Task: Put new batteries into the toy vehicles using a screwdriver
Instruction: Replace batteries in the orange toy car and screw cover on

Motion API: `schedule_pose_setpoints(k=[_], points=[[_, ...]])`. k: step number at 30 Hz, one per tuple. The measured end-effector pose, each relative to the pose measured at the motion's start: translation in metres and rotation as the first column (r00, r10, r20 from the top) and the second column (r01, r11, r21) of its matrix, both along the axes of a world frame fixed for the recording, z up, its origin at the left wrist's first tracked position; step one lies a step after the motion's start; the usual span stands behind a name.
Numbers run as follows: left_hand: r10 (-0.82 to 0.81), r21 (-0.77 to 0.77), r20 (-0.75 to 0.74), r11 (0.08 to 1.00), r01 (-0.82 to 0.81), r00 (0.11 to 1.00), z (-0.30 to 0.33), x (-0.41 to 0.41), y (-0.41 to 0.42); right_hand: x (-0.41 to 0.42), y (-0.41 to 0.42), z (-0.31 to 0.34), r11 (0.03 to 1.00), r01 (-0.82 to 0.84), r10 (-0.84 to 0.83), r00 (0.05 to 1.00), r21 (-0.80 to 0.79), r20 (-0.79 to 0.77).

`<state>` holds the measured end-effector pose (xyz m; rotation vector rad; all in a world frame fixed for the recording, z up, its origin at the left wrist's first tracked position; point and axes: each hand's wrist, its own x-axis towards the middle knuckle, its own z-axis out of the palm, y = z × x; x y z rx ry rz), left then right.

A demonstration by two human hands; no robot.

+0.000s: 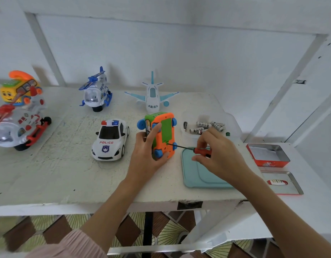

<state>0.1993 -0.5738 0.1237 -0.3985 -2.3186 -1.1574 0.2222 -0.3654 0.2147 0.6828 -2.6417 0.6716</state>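
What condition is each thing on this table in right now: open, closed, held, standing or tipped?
Orange toy bus: tipped on its side, underside showing, green battery cover on.
Left hand: grips the bus.
Right hand: pinches the screwdriver.
Screwdriver: tip at the bus underside.
Battery tub: open, batteries inside.
Red tin: open, lid beside it.
Police car: upright.
Airplane: upright.

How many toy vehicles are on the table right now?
6: yellow bus and red helicopter far left, blue helicopter, airplane at the back, police car, and orange car in the left hand.
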Motion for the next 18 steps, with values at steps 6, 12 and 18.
schedule_pose_setpoints(k=[6,12,18], points=[[0.002,0.029,0.007,1.0,-0.002,1.0,0.0005,0.0007,-0.0002,-0.0023,0.002,-0.0048,0.995,0.098,-0.097,0.99,0.003,-0.098],[0.01,0.01,0.002,1.0,-0.011,1.0,0.0005,0.0002,0.0,0.0012,0.0014,-0.0021,1.0,0.018,-0.019,0.998,0.016,0.062],[0.021,0.003,0.004,1.0,-0.021,1.0,0.0012,-0.0007,0.0009,-0.0014,0.0005,-0.0039,0.998,0.057,-0.055,0.997,-0.024,0.062]])
